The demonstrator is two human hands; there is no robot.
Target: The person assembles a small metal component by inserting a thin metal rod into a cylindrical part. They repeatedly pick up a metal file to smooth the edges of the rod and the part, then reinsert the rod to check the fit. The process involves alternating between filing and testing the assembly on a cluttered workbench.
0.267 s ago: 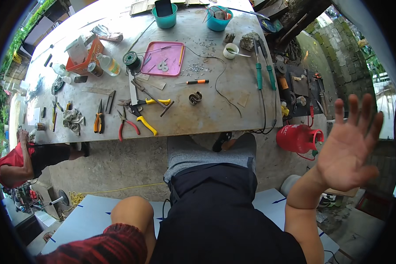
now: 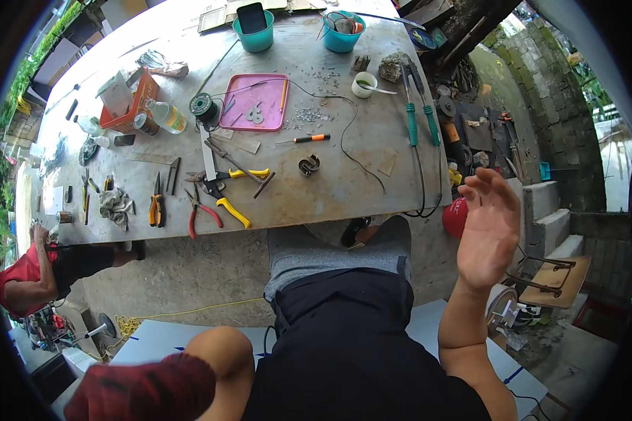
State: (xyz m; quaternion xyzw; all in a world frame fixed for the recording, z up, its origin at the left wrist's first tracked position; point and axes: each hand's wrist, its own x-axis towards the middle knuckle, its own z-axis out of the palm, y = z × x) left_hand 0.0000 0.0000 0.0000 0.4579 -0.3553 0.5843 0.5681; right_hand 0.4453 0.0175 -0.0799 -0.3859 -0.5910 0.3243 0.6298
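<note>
My right hand is raised beyond the table's right corner, palm showing and fingers slightly curled. It holds nothing and partly covers a red gas cylinder. My left hand is not in view; at the lower left only bare skin of a bent limb and a blurred red-and-black patterned cloth show. On the table in front of me lie a curled metal piece, an orange-and-black screwdriver, yellow-handled snips, red-handled pliers and orange-handled pliers.
A pink tray, a wire spool, two teal bowls, a white cup and green-handled torches are on the table. An orange basket stands left. Another person is at the far left; a wooden-topped seat is right.
My right hand has moved left and slightly down, its fingers curling a little. The patterned cloth at lower left has shifted and blurred. The view has tilted slightly.
</note>
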